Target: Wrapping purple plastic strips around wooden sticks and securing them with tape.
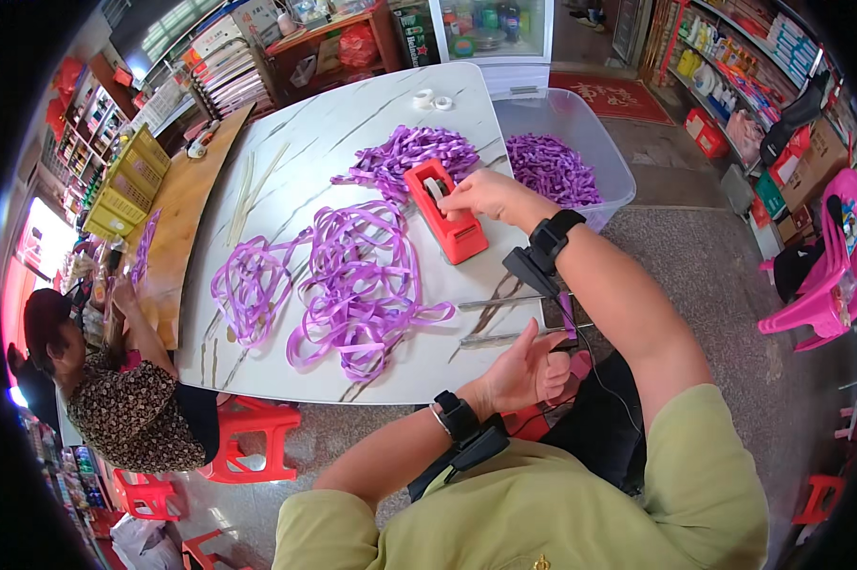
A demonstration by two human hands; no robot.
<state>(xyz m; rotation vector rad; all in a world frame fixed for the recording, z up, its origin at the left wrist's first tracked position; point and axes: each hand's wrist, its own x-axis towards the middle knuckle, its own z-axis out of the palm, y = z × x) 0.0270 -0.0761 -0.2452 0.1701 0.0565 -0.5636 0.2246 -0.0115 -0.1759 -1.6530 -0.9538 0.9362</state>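
Observation:
My right hand (485, 198) reaches over a red tape dispenser (463, 239) on the table, its fingers pinched at the tape near the white roll (436, 188). By the table's near edge is my left hand (525, 375), thumb raised and fingers curled; what they hold, if anything, is hidden. Just beyond it a short purple ribbon piece (568, 315) hangs at the edge, beside two metal bars (499, 339). Loose purple ribbon (362, 275) lies tangled left of the dispenser, with a smaller tangle (250, 290) beside it. A pile of folded purple ribbon pieces (414, 155) sits behind.
A clear plastic bin (618, 176) full of purple pieces (552, 169) stands right of the marble-patterned table (286, 180). Tape rolls (432, 100) and pale strips (254, 195) lie on top. A co-worker (129, 408) sits at left near a red stool (257, 442); a pink chair (832, 275) is far right.

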